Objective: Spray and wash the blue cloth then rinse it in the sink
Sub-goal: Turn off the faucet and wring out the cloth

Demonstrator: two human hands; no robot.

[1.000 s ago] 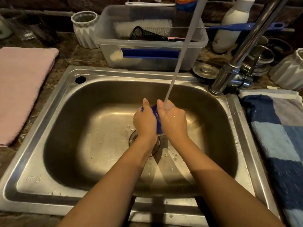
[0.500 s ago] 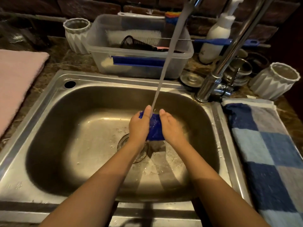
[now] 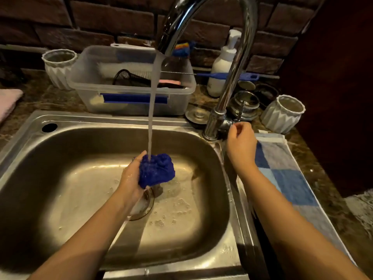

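The cloth (image 3: 157, 171) is held bunched in the left hand (image 3: 132, 179), fingers closed round it, above the drain in the sink (image 3: 60, 178), directly under the running stream. The right hand (image 3: 241, 145) is placed at the tap (image 3: 217, 122) base, fingers curled, gripping nothing visible. Rinsing is judged nearly complete; shutting off and wringing remain.
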